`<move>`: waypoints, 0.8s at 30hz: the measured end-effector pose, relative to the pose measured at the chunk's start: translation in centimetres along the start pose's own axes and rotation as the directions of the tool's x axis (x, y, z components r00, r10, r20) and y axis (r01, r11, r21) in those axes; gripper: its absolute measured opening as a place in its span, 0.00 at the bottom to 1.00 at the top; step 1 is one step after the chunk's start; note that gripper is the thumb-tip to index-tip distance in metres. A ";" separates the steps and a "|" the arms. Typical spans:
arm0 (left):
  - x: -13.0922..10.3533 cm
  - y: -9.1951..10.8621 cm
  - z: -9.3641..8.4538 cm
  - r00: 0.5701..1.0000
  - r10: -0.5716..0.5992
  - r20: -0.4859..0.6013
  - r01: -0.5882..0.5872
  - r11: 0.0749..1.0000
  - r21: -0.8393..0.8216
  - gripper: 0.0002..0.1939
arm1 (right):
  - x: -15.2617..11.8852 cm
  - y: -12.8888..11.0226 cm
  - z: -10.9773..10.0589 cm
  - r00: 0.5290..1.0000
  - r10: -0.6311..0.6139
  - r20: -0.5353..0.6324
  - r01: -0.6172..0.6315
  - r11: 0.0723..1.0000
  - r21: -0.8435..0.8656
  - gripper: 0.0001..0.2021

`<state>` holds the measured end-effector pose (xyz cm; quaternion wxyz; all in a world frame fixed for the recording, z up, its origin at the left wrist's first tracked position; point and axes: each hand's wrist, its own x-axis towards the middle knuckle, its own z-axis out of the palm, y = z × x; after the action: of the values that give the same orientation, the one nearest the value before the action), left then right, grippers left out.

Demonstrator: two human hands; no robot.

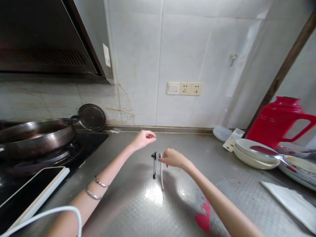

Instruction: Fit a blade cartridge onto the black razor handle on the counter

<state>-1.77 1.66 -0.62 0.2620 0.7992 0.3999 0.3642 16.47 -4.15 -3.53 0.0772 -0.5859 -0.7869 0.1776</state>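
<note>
On the metal counter lies a razor with a green-and-black head and a silver and black handle. Just right of it is a slim pale stick, slightly curved. My right hand pinches the stick near its far end; the fingers partly cover that end, so its kind does not show. My left hand hovers beyond the razor, to its upper left, with its fingers curled together and nothing visible in them. Two silver bangles are on the left forearm.
At left, a steel pan sits on the black stove, beside a phone-like device with a white cable. On the right stand a red thermos jug, stacked bowls and a white sheet. Wall sockets are behind.
</note>
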 end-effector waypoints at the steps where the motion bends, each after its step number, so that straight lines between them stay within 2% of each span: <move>1: -0.2 0.2 -0.4 1.000 -0.013 0.010 0.014 1.000 -0.008 0.13 | -0.3 -0.9 0.3 0.999 -0.007 0.047 0.008 1.000 -0.024 0.19; 3: -0.6 0.2 -1.1 0.998 -0.062 0.034 0.062 0.998 -0.020 0.15 | -0.5 -2.3 1.2 0.998 0.018 0.067 -0.011 0.995 -0.101 0.18; 6: -1.1 0.0 -2.0 0.992 -0.116 0.046 0.118 0.993 -0.023 0.17 | -0.3 -3.5 2.7 0.998 0.056 0.003 -0.054 0.974 -0.218 0.15; 9: -1.6 -0.3 -2.6 0.987 -0.154 0.038 0.155 0.988 -0.030 0.16 | 0.2 -4.1 3.6 0.998 0.062 -0.009 -0.062 0.965 -0.254 0.16; 19: -3.8 0.8 -4.0 0.960 -0.271 0.067 0.274 0.961 -0.039 0.16 | 0.9 -4.8 3.7 0.991 0.110 0.081 -0.085 0.960 -0.266 0.17; 24: -4.9 0.9 -4.2 0.957 -0.286 0.052 0.287 0.957 -0.028 0.16 | 0.8 -4.7 3.9 0.992 0.115 0.042 -0.102 0.966 -0.236 0.17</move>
<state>-6.76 -2.39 0.71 0.3354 0.7367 0.4986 0.3101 10.71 -5.29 -5.46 -0.0239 -0.6281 -0.7708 0.1042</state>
